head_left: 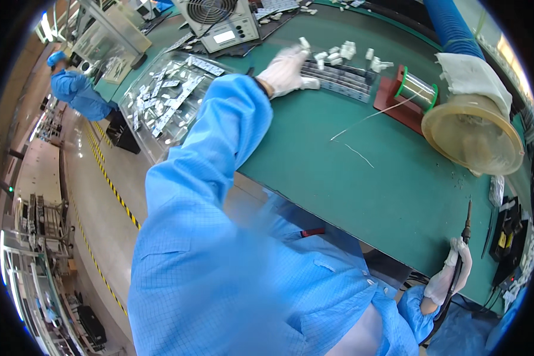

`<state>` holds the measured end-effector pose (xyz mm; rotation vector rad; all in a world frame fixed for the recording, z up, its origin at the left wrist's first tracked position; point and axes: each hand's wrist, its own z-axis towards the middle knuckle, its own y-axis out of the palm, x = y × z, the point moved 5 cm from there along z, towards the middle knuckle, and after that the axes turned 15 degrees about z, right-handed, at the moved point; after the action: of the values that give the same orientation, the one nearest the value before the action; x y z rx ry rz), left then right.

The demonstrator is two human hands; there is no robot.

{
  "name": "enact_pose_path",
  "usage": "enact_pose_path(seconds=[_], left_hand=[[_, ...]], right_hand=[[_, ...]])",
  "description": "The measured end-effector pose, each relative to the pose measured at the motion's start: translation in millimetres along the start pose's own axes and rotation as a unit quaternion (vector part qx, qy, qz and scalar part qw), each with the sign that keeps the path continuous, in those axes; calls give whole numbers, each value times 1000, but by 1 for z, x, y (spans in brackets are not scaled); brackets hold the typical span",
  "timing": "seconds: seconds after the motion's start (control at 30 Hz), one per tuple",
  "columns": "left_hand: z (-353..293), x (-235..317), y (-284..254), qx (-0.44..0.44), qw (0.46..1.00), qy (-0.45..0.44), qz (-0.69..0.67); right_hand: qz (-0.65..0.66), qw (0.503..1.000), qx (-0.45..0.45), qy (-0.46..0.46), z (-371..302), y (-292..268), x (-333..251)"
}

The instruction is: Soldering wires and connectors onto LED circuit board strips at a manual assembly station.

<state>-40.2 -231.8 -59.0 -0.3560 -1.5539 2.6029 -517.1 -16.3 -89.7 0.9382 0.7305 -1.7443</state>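
My left hand [283, 72], in a white glove, reaches to the far side of the green bench. Its thumb and fingers lie around the left end of a grey slotted rack of strips [344, 82]; the fingertips are partly blurred. Small white parts [338, 53] lie loose just behind the rack. At the lower right, my right hand [455, 270], also gloved, is closed around a soldering iron [467, 228], its tip pointing away from me. A spool of solder wire [418, 90] sits on a red-brown stand to the rack's right, its wire end stretching over the bench.
A clear tray [160, 98] of strips and white parts stands at the left. Behind are a grey fan unit [219, 26] and, at right, a funnel-shaped fume hood [474, 133] on a blue hose [454, 26]. A black soldering station [507, 237] borders the right edge. Another person [77, 89] works far left.
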Motion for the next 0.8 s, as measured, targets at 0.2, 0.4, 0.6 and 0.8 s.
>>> enact_pose_path(seconds=[0.2,0.4,0.6,0.8], left_hand=[[9,14,-6,-75,992,25,101],[13,-5,-12,-165,986,15,-16],[63,-27,-3,-157,988,2,-4],[140,-1,19,-100,995,3,-21]], right_hand=[[-5,1000,20,-12,-3,-2,-3],[-65,997,39,-17,6,6,-14],[-89,994,44,-45,8,5,-15],[-99,995,8,-26,3,-2,-5]])
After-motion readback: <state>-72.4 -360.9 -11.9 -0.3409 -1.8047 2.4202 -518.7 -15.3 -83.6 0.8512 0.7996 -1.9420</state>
